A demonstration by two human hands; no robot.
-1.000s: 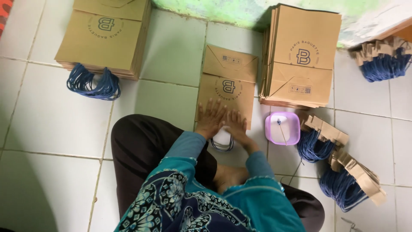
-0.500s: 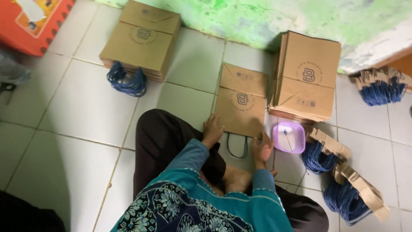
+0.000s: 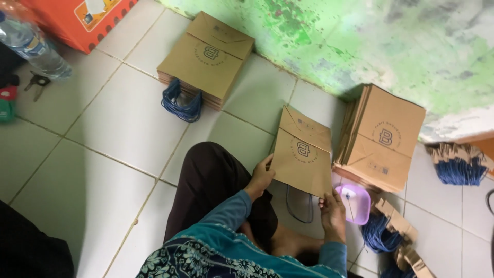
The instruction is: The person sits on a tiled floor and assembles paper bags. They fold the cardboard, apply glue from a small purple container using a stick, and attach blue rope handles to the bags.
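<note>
I hold a flat brown paper bag (image 3: 303, 152) by its lower edge, lifted off the tiled floor, with its dark cord handle (image 3: 300, 205) hanging below. My left hand (image 3: 261, 176) grips the bag's lower left corner. My right hand (image 3: 332, 208) grips its lower right corner. A stack of finished bags with blue handles (image 3: 206, 61) lies on the floor to the upper left. Another stack of flat brown bags (image 3: 383, 138) leans against the wall on the right.
A small purple container (image 3: 352, 203) sits by my right hand. Blue cord handles with cardboard strips (image 3: 391, 234) lie at the lower right, more (image 3: 459, 167) at the far right. A water bottle (image 3: 32, 44), scissors (image 3: 35, 84) and an orange box (image 3: 85, 18) are upper left.
Both hands went from pressing the bag flat on the floor to gripping its lower corners and lifting it. The view has swung left, showing the bottle and orange box.
</note>
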